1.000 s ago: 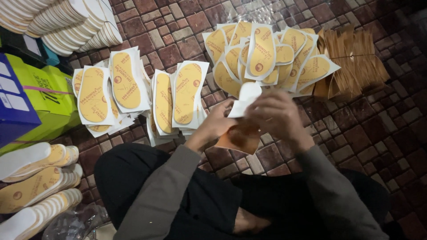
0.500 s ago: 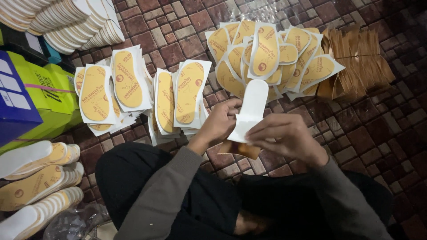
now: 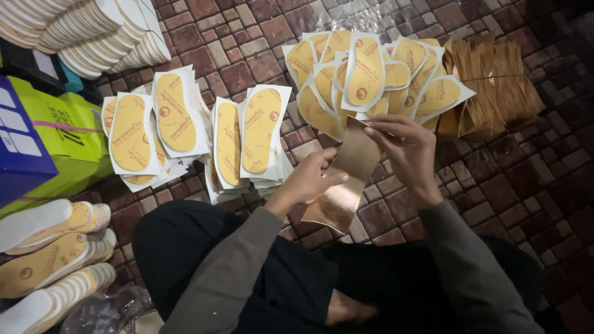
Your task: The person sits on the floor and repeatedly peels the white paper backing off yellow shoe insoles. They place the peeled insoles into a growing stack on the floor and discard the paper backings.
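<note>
**Head view: two hands hold a brown paper sleeve over a brick floor**

Head view, looking down: a glossy brown paper sleeve hangs tilted above the brick floor, just in front of the seated person's dark-clothed knees. The left hand is closed on the sleeve's left edge, thumb on top. The right hand pinches its upper corner between curled fingertips. Just beyond the hands, a fanned pile of yellow insoles in clear wrappers lies on the floor, with a stack of brown paper sleeves touching its right side. To the left lie two more piles of wrapped insoles, one beside the other. Further left stands a green and blue box. White-edged bare insoles are stacked at lower left, and another curved row of them fills the upper left corner.
</note>
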